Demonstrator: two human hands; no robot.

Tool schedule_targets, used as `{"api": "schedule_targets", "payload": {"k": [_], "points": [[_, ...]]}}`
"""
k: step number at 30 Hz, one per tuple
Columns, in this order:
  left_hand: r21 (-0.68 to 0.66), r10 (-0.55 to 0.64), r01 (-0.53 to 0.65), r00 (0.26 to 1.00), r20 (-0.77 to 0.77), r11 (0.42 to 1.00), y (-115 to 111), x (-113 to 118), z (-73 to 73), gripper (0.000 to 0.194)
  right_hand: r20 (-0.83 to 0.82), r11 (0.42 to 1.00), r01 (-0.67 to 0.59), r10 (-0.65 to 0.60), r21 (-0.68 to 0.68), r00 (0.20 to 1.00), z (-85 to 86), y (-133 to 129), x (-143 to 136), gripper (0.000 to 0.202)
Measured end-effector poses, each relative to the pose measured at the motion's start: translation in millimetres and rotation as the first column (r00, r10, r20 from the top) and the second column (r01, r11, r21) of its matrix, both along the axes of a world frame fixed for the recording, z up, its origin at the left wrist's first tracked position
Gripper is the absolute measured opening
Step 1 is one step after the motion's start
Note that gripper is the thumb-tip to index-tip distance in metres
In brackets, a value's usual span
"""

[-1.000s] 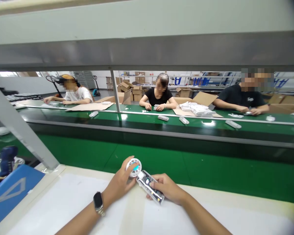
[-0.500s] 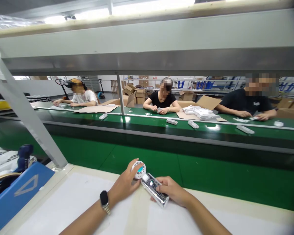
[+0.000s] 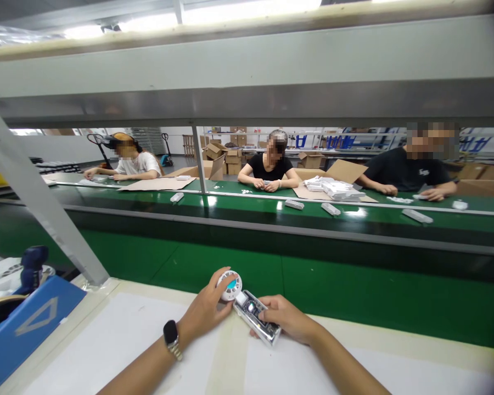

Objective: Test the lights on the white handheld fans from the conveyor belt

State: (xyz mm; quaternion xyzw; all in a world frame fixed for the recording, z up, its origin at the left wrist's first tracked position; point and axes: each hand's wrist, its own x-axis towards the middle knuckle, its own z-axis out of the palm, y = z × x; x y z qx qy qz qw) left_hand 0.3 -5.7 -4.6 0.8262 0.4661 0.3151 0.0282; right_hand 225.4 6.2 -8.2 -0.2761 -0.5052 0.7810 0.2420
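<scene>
Just above the front worktable I hold a small handheld fan (image 3: 258,318) between both hands. It has a round white head with a turquoise centre and a clear casing with circuitry visible inside; a small light shows near the head. My left hand (image 3: 208,303) grips the round head, its fingers over the rim, and that wrist wears a watch. Around the clear body wraps my right hand (image 3: 286,320), with the thumb on its upper face. Part of the casing is hidden under these right fingers.
Beyond the worktable (image 3: 119,323) runs a green conveyor belt (image 3: 230,207) carrying several clear-cased pieces (image 3: 294,204). Three people work across it near a pile of white parts (image 3: 333,187). A blue bin (image 3: 33,334) stands left, beside a slanted post (image 3: 45,186). An overhead shelf (image 3: 247,66) spans above.
My view has shifted slightly. Pieces on the belt have moved a little to the right. Both hands keep their hold on the fan in nearly the same pose.
</scene>
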Motion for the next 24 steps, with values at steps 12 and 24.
{"api": "schedule_targets", "payload": {"k": [12,24], "points": [[-0.021,0.011,-0.011,1.0,-0.002,1.0,0.9,-0.8,-1.2,0.047,0.009,1.0,0.017,-0.017,-0.004,1.0,-0.2,0.1,-0.5,0.036],[-0.032,0.01,-0.01,1.0,-0.012,0.999,1.4,-1.4,-0.9,0.047,-0.003,1.0,0.015,-0.015,-0.007,1.0,0.4,-0.4,-1.0,0.035]]}}
